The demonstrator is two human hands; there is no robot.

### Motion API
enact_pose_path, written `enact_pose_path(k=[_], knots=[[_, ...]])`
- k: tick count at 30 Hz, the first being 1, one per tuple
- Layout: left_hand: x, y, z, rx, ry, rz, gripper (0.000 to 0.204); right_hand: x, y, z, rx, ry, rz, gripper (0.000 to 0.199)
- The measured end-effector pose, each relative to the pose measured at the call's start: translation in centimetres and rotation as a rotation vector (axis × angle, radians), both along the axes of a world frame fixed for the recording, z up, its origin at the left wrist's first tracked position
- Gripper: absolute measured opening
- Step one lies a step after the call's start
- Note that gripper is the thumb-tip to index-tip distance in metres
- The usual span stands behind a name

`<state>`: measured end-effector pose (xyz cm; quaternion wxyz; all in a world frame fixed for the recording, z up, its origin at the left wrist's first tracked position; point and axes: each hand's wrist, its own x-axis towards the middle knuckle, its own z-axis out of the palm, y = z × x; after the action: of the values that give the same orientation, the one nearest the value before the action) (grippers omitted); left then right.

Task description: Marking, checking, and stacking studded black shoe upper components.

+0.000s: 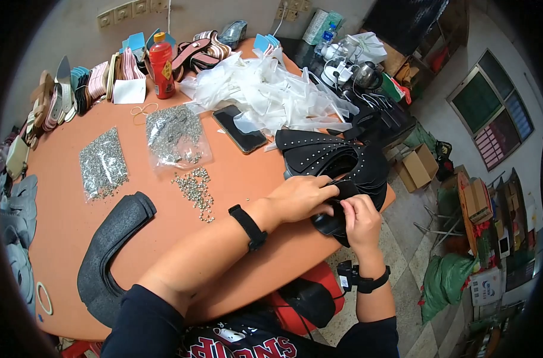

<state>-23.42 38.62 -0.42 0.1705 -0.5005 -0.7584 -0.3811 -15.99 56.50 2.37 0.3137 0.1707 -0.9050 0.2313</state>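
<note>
At the table's right edge, both my hands are over a black shoe-upper piece (331,224). My left hand (304,197) lies across it from the left, thumb and fingers closed on its edge. Beside it my right hand (362,219) pinches at the same piece; anything small between its fingertips is hidden. Just beyond is a fanned stack of black pieces with rows of silver studs (319,152). A scatter of loose metal studs (195,191) lies left of my left forearm, below an open clear bag of studs (176,134). Another bag of studs (103,164) lies farther left.
A curved stack of dark grey pieces (104,256) lies at the near left. Farther back are a phone (240,128), a heap of white plastic film (265,89), a red bottle (161,65) and bundled straps (98,80). A red stool (325,292) stands below the table edge.
</note>
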Motion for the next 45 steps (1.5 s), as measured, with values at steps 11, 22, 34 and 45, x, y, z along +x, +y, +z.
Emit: enact_pose_path(k=[11, 22, 34, 45], knots=[[0.1, 1.1, -0.7, 0.029, -0.104, 0.142, 0.014, 2.9, 0.1, -1.4, 0.365, -0.187, 0.112, 0.022], [0.5, 0.6, -0.1, -0.060, -0.049, -0.005, 0.019, 0.6, 0.2, 0.3, -0.078, -0.027, -0.012, 0.009], [0.7, 1.0, 0.3, -0.163, -0.092, 0.140, 0.022, 2.9, 0.7, -1.7, 0.267, -0.180, 0.014, 0.019], [0.6, 0.9, -0.2, -0.084, -0.043, 0.023, 0.019, 0.4, 0.5, 0.1, -0.155, -0.010, -0.022, 0.012]])
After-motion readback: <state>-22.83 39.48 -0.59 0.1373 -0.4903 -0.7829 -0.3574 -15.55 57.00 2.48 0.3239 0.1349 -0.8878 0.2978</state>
